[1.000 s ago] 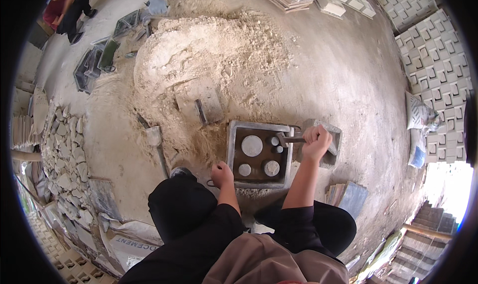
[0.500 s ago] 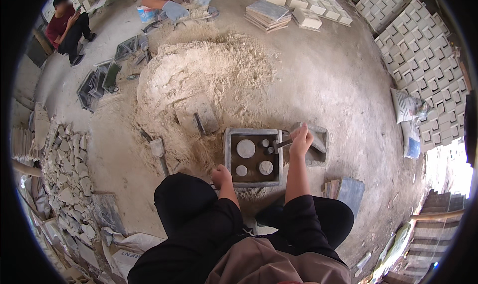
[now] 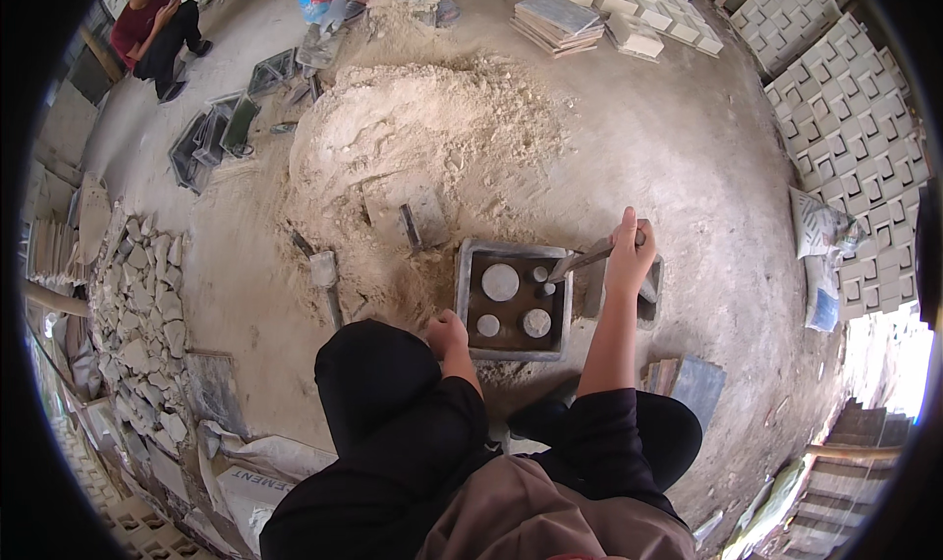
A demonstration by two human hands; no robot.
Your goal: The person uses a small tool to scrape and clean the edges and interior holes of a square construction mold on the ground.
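Note:
In front of me on the floor lies a grey rectangular mould (image 3: pixel 515 355). Inside are several round pieces, among them a large pale disc (image 3: pixel 500 282), a smaller disc (image 3: pixel 536 323) and two small dark cylinders. My right hand (image 3: pixel 630 257), closed round the handle of a hammer (image 3: pixel 582 257), is raised at the mould's right side. The hammer's far end reaches over the right rim near the small cylinders. At the mould's left edge, beside my knee, my left hand (image 3: pixel 448 334) is closed; what its fingers hold, if anything, is hidden.
A pale powder heap (image 3: pixel 393 118) spreads beyond the mould, with a trowel-like tool (image 3: pixel 411 228) at its near edge. A mallet (image 3: pixel 325 273) lies left, an open frame (image 3: pixel 651 290) right. Broken rubble (image 3: pixel 142 314) is far left. Across the heap, a gloved person works.
My right hand has risen and moved away from the mould, lifting the hammer from the small cylinders and tilting it. My left hand stays by the mould's left edge. The whole view has shifted slightly.

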